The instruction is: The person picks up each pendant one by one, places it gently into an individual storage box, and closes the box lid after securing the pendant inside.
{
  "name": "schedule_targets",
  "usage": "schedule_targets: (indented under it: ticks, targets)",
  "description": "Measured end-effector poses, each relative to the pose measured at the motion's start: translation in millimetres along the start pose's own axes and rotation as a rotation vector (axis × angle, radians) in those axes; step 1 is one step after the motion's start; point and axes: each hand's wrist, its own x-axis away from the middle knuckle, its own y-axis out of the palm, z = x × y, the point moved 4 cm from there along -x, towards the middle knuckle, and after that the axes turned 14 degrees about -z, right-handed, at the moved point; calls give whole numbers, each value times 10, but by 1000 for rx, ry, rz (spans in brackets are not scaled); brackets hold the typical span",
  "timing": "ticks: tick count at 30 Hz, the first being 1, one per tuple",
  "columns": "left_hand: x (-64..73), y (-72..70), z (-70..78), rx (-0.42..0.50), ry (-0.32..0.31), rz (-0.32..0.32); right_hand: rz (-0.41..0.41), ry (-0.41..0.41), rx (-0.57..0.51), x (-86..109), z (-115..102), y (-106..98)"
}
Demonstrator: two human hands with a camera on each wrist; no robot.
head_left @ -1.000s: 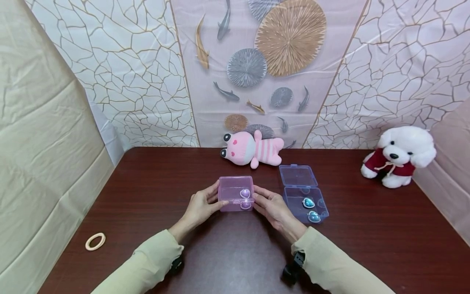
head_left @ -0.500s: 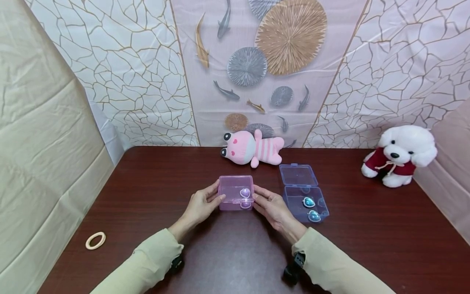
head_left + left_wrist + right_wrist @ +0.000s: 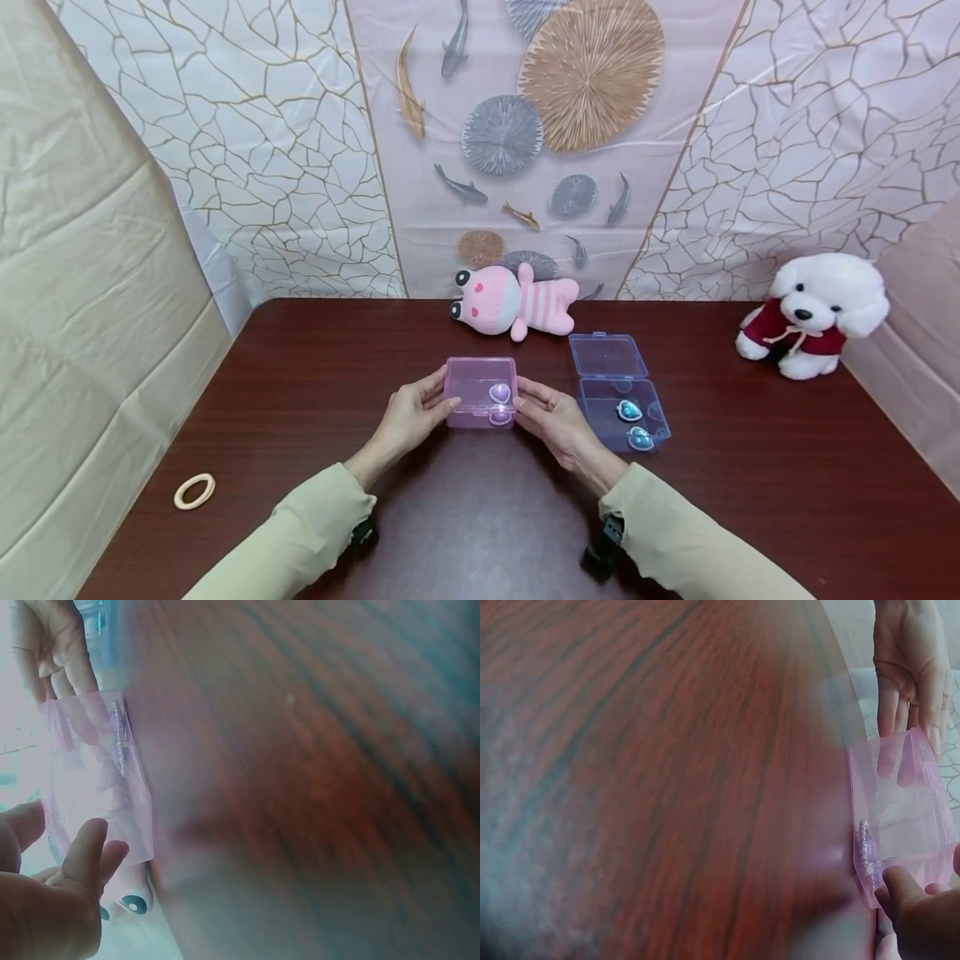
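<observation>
A see-through pink plastic box (image 3: 471, 387), its lid closed, stands on the table between my two hands. Inside at its right lies a purple heart-shaped gem with a beaded rim (image 3: 499, 392); a purple shape also shows through the front wall. My left hand (image 3: 408, 421) holds the box's left side, thumb near the front edge. At the opposite side my right hand (image 3: 555, 423) grips it between thumb and fingers. In the right wrist view the pink box (image 3: 900, 802) has fingers at both ends. Just right of my right hand, a blue plastic box (image 3: 622, 417) has its lid raised.
Blue heart-shaped gems (image 3: 629, 411) lie in the blue box. A pink striped plush toy (image 3: 517, 304) lies behind the pink box. A white plush dog (image 3: 813, 317) sits at the far right. Wooden rings (image 3: 194, 492) rest near the left edge of the dark table (image 3: 315, 358).
My left thumb has drawn back slightly to the left from the box's front edge. Otherwise hands and boxes stay where they were, apart from a slight view shift.
</observation>
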Motion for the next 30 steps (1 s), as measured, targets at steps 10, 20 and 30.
schedule_targets:
  ticks: [10, 20, 30]
  targets:
    - [-11, -18, -29, 73, -61, -25, 12, 27, -32, 16, -11, 14]
    - [-47, -107, 53, 77, -89, -11, 26, 13, -6, 27, -102, 19]
    - [-59, -109, 58, 56, -115, -8, 48, 19, -14, 23, -86, 28]
